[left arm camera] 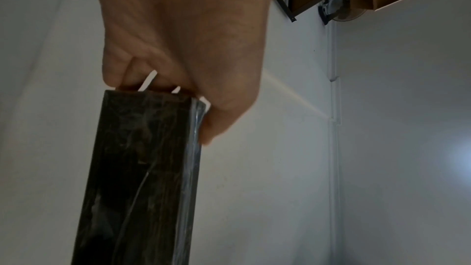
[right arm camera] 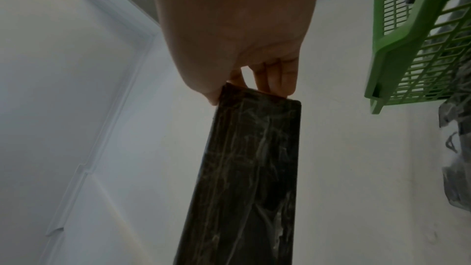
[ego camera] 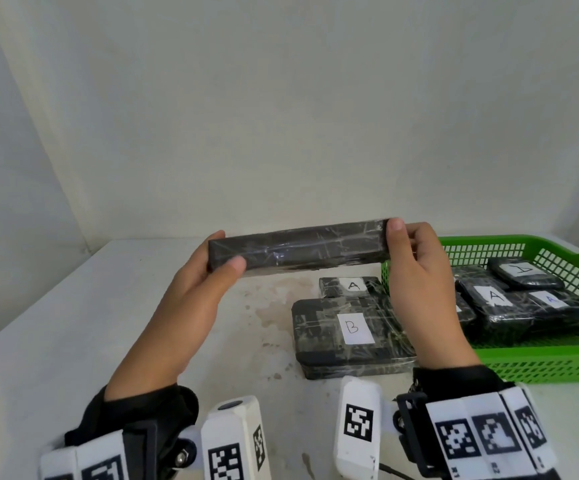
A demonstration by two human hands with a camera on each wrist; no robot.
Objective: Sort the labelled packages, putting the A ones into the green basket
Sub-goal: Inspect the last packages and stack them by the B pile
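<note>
Both hands, left hand (ego camera: 208,271) and right hand (ego camera: 416,268), grip a long black package (ego camera: 298,249) above the tabletop (ego camera: 73,323), probably checking its hidden label; if A, it goes right into the green basket (ego camera: 558,362).

Both hands, left hand (ego camera: 208,271) and right hand (ego camera: 416,271), gripping long black package (ego camera: 298,247) ends, green basket (ego camera: 540,362) right
</note>
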